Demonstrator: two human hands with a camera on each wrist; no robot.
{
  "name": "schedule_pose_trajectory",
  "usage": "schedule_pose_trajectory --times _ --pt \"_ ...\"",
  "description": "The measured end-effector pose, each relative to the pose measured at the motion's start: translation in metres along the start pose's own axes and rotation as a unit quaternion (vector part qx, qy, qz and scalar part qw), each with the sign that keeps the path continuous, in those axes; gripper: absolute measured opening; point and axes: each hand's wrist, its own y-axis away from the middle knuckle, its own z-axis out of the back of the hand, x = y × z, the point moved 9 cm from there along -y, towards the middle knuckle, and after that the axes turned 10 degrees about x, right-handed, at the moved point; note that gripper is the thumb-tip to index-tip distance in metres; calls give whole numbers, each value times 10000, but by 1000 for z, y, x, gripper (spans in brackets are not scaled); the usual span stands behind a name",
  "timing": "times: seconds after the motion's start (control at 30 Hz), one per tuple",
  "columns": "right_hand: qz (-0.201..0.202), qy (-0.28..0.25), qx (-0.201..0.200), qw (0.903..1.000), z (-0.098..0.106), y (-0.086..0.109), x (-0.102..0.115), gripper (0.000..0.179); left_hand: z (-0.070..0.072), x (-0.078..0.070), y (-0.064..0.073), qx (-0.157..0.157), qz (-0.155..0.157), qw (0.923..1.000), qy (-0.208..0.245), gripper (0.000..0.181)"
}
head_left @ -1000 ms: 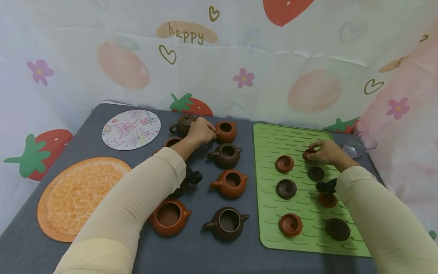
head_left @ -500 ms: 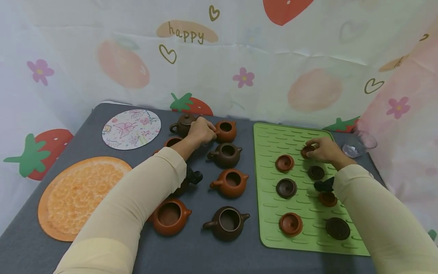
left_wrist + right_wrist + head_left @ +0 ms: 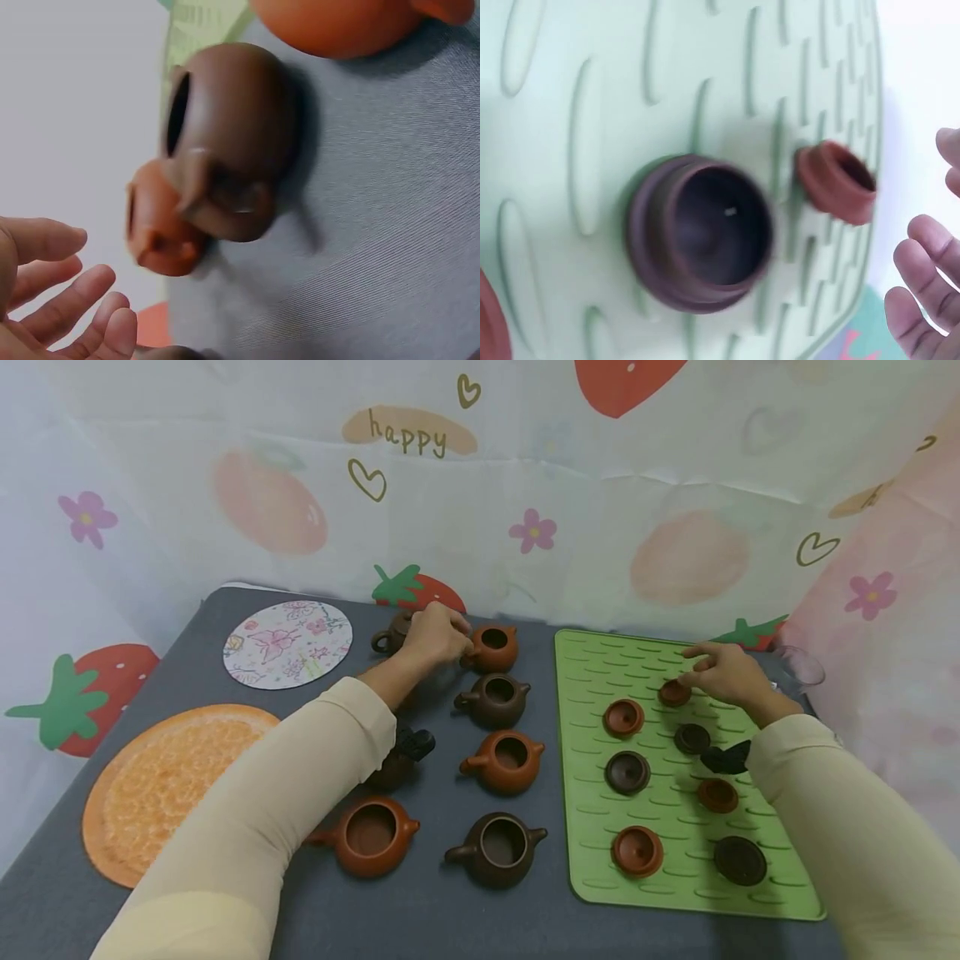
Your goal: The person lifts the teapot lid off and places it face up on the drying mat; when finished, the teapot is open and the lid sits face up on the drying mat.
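Note:
My left hand (image 3: 438, 635) is above the back of the table, fingers relaxed and apart in the left wrist view. It partly hides a dark brown teapot (image 3: 399, 628) and overlaps the handle side of a reddish open teapot (image 3: 497, 648). Below that stands a dark open teapot (image 3: 498, 698). My right hand (image 3: 727, 677) hovers just right of a small reddish teapot lid (image 3: 675, 693), upside down on the green mat (image 3: 600, 660). Its fingers are empty in the right wrist view. A dark lid (image 3: 692, 739) lies nearer, hollow side up.
Several other lids, such as a dark one (image 3: 627, 772), lie on the mat. More open teapots, including an orange one (image 3: 510, 762), stand in the middle. Two round mats, one patterned (image 3: 288, 643) and one orange (image 3: 180, 785), lie at left. A clear glass (image 3: 802, 667) is behind my right hand.
My right hand has let go of the reddish lid and drawn up and to the right. The lid stays on the mat. My left hand has lifted slightly and its forearm swung left.

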Motion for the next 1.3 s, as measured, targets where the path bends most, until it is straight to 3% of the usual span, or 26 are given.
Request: schedule_pose_trajectory --times 0.27,0.43,0.77,1.3 --pt "352 153 -282 9989 17 11 33 52 27 -24 18 -141 -389 9991 -83 26" --pt "544 189 -404 9975 24 16 52 52 42 -25 27 -232 -573 9979 189 25" --pt "847 385 -463 9946 30 26 82 48 65 -3 38 -335 -350 9970 601 36" --pt "1413 687 -487 9864 30 29 137 44 88 52 33 -758 113 9960 455 39"
